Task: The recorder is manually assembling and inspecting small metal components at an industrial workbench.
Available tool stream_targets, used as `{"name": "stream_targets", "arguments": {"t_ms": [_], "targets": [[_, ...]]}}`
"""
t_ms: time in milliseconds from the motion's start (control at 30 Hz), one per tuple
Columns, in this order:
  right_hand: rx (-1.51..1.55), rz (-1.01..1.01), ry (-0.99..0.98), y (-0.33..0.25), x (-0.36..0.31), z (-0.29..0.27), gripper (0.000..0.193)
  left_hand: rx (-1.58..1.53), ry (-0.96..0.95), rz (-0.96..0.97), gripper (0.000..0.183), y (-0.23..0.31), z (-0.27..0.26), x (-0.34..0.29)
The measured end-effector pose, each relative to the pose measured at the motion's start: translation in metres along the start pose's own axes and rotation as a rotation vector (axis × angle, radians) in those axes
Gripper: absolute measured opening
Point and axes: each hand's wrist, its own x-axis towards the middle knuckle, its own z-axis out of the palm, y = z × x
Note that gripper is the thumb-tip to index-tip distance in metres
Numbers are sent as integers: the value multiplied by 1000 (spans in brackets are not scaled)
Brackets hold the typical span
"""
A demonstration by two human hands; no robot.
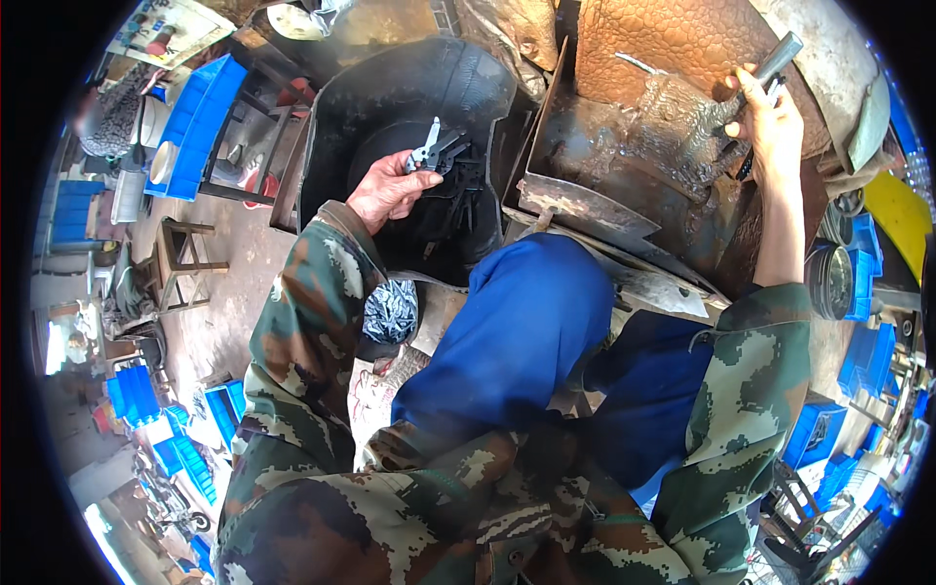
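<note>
My left hand (390,190) is closed on a few small metal pieces (436,146), one silver and pointed, the others dark; they look like plier parts. It is held over a large black bin (409,83), where more dark metal pieces (458,205) lie. Farther right, my right hand (765,122) grips a grey bar-shaped metal tool (780,57) whose end sticks out past the fingers. The exact kind of that tool does not show. Beneath this hand is a wet, grimy metal tray (585,200), with a thin light rod (636,63) at its far side.
The tray's raised metal edge (585,210) stands close to the bin. Blue plastic bins (200,127) are at the left, others (817,434) at the right. A small wooden stool (185,261) stands on the floor at left. My blue-clad knee (546,292) is just below the tray.
</note>
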Motion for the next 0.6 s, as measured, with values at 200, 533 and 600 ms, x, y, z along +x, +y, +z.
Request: {"name": "stream_targets", "arguments": {"t_ms": [200, 533, 600], "targets": [[-7, -6, -4, -1, 0, -5, 31, 95, -20, 48, 11, 9, 16, -1], [-20, -34, -25, -4, -1, -5, 28, 12, 20, 29, 27, 15, 29, -2], [-20, -29, -22, -5, -2, -4, 28, 16, 10, 60, 25, 8, 26, 1]]}}
